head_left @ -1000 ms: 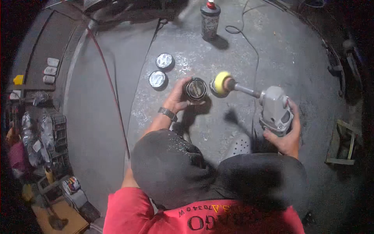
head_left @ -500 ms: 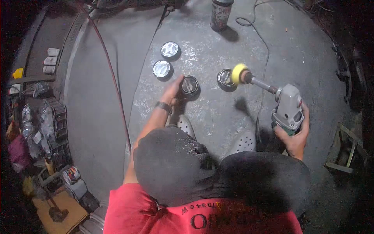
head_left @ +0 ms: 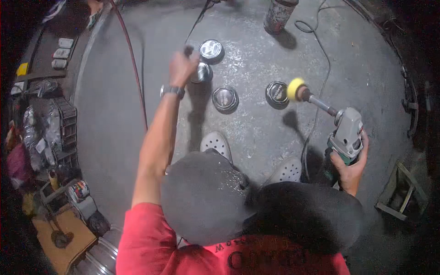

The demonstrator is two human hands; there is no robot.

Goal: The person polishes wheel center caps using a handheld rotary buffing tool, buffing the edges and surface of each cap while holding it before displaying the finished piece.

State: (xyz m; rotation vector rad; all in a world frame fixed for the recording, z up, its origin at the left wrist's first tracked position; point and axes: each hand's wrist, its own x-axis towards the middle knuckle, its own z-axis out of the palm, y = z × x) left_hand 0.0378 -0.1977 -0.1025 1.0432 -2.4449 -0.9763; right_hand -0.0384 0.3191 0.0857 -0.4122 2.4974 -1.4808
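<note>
My left hand (head_left: pixel 182 68), with a watch on the wrist, is over the left edge of a shiny round wheel centre cap (head_left: pixel 203 73); its fingers are blurred, and whether they grip the cap is unclear. A second shiny cap (head_left: pixel 211 49) lies just beyond. Nearer me, a dark-faced cap (head_left: pixel 225 99) rests on the floor. My right hand (head_left: pixel 352 170) is wrapped round the body of a grey polisher (head_left: pixel 347 134). Its yellow foam pad (head_left: pixel 295 89) is beside another dark cap (head_left: pixel 277 93), overlapping its edge from my viewpoint; contact cannot be made out.
My shoes (head_left: pixel 216 143) are on the grey floor (head_left: pixel 252 133). A dirty container (head_left: pixel 278 17) stands at the far side. A cable (head_left: pixel 328 68) runs along the right, a red hose (head_left: pixel 130 55) along the left. Cluttered supplies line the left; a wooden frame (head_left: pixel 402 192) lies right.
My left hand has left the nearer dark cap and moved forward and left to the shiny caps. My right hand keeps hold of the polisher. The whole view has shifted slightly.
</note>
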